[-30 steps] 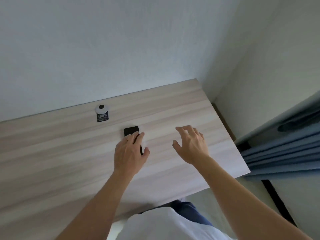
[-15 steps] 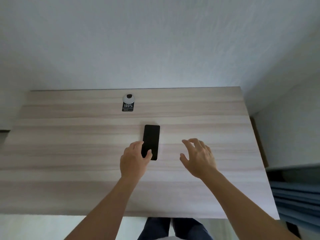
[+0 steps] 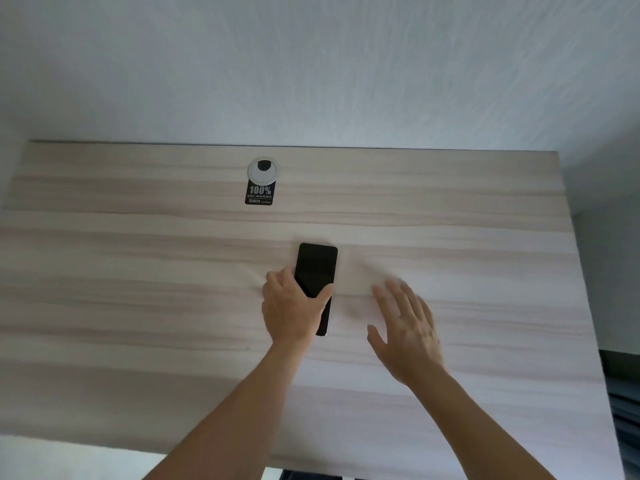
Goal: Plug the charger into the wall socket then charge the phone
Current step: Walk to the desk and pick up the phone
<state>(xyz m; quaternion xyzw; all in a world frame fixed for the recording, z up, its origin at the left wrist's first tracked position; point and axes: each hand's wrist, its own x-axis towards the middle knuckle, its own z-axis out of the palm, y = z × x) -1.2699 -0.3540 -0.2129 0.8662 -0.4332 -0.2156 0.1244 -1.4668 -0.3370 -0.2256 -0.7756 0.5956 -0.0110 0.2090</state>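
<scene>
A black phone [image 3: 316, 268] lies screen up near the middle of the light wooden desk [image 3: 138, 289]. My left hand [image 3: 294, 306] grips its lower half, thumb across the screen and fingers along its left edge. My right hand [image 3: 405, 327] hovers open and slightly blurred over the desk to the right of the phone, touching nothing. No charger, cable or wall socket is in view.
A round white cable grommet [image 3: 262, 170] with a black sticker [image 3: 259, 195] below it sits near the desk's back edge. A pale wall [image 3: 311, 64] rises behind the desk. Dark blue fabric [image 3: 627, 420] shows past the desk's right edge.
The view has swung to face the desk squarely. My left hand has closed around the phone's lower half. My right hand has opened flatter and drifted beside it.
</scene>
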